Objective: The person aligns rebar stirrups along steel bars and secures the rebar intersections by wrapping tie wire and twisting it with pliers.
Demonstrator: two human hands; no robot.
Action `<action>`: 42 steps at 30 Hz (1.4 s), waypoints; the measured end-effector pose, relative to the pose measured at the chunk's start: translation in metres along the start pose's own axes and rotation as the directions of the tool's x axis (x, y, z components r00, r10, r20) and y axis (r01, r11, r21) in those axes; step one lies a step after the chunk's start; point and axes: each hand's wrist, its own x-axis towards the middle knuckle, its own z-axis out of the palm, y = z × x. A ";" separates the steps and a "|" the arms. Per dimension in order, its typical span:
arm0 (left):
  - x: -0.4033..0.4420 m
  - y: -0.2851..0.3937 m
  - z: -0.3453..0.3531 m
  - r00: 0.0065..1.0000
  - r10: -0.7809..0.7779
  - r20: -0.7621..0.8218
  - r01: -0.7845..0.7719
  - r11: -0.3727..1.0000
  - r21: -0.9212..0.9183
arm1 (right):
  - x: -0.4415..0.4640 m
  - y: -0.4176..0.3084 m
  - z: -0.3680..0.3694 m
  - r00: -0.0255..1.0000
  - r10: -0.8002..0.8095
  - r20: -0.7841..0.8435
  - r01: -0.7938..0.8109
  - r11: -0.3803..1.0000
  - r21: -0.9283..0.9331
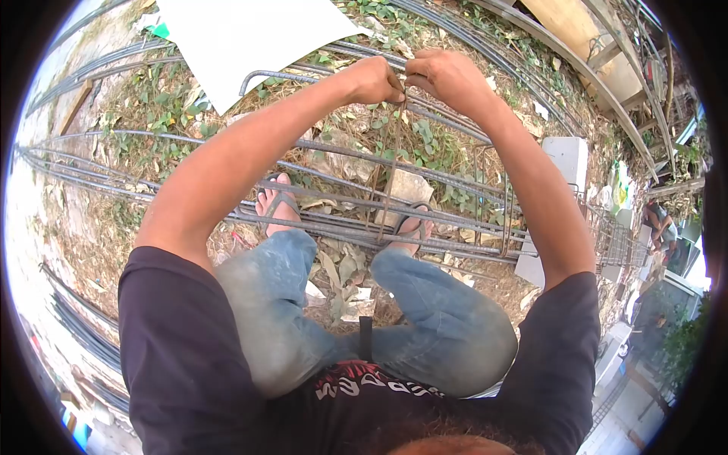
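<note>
My left hand [375, 80] is closed, its thumb and fingertips pinched at the top of a thin rusty rebar stirrup [395, 144]. Right beside it, my right hand [450, 77] is also closed, fingers curled down at the same spot. Whatever sits between the fingertips is too small to make out. The stirrup hangs around several long ribbed steel bars [326, 152] that run across in front of me. Just left of my hands, one bar ends in a bent hook [262, 74].
My sandalled feet [279, 201] are among the lower bars. A white sheet-like panel [258, 38] lies ahead, left. Pale blocks [565, 158] stand right, near a wire-like steel cage [610, 235]. More long bars [485, 53] lie beyond, over weeds. Another person [661, 225] is far right.
</note>
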 end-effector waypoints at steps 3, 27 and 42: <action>0.009 -0.001 0.002 1.000 0.008 0.019 -0.008 0.999 -0.038 | 0.000 0.003 -0.002 0.943 0.276 0.183 -0.297 0.950 0.099; -0.002 0.001 -0.003 0.998 0.012 0.062 -0.006 0.995 -0.101 | 0.022 0.016 0.003 0.947 0.136 0.291 -0.212 0.946 0.247; 0.003 0.016 0.047 0.913 0.065 -0.402 -0.039 0.997 0.073 | -0.005 0.030 0.022 0.864 0.440 0.244 -0.500 0.695 0.516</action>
